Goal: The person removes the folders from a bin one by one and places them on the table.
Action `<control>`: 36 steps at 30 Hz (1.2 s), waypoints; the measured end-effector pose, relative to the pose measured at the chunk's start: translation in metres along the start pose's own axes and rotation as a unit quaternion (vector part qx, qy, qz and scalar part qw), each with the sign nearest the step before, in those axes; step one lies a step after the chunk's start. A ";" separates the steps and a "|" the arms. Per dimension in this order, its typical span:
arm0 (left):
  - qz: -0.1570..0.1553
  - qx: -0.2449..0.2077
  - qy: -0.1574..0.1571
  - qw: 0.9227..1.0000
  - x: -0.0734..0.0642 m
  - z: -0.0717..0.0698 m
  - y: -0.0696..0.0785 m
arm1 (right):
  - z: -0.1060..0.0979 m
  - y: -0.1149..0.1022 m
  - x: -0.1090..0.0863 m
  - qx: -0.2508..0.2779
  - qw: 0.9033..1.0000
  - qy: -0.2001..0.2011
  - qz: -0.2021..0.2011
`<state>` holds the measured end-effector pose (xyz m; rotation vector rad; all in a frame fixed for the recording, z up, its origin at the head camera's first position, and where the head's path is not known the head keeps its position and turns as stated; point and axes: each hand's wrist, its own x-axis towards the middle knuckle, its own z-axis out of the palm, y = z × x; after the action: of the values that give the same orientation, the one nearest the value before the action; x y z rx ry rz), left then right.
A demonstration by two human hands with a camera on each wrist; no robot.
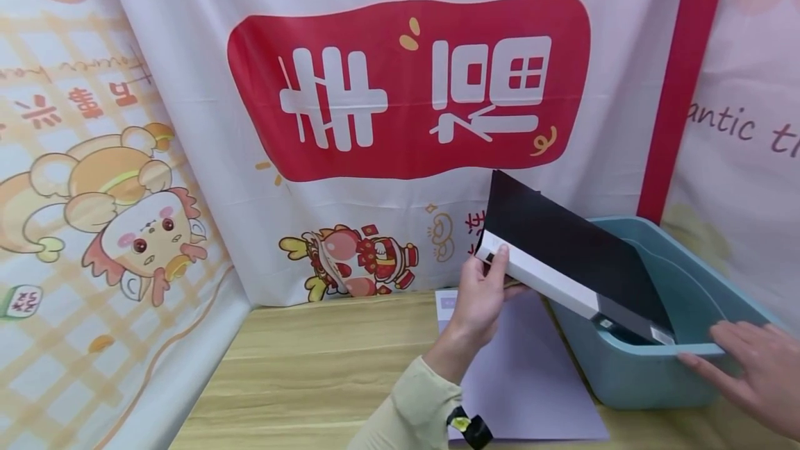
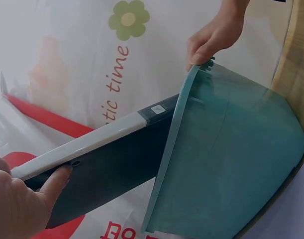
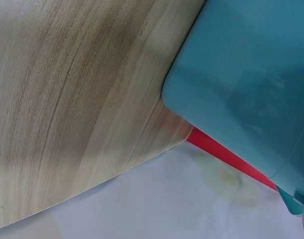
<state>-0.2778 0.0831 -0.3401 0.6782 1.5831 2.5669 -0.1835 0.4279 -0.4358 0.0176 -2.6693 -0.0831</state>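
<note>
Left hand (image 1: 478, 301) gripping the upper end of a black binder (image 1: 569, 248), thumb on the white spine (image 1: 544, 280), other fingers on the far side. Binder is tilted: gripped end up and outside, lower end inside the blue-green bin (image 1: 650, 380), past the near rim. Right hand (image 1: 759, 367) is holding the bin's rim, fingers over the edge, thumb on the outside wall. Bin sits on the wood-grain table (image 1: 312, 367). Just beside it, a purple folder (image 1: 528, 373) lies flat, partly under the left arm. Behind: white cloth (image 1: 187, 12) with a red patch (image 1: 406, 89) and white characters.
</note>
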 end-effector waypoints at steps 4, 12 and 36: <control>0.007 -0.004 -0.004 1.000 0.000 -0.002 0.002 | 0.000 0.001 0.001 0.003 1.000 0.006 -0.002; 0.015 -0.024 -0.020 0.999 0.001 -0.009 0.009 | 0.002 0.001 -0.001 0.016 0.999 0.048 -0.017; 0.005 -0.032 0.014 0.999 0.001 -0.040 0.024 | 0.003 0.001 0.000 0.021 0.999 0.028 -0.001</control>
<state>-0.2898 0.0385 -0.3348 0.6494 1.5027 2.6329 -0.1850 0.4294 -0.4377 0.0348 -2.6156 -0.0257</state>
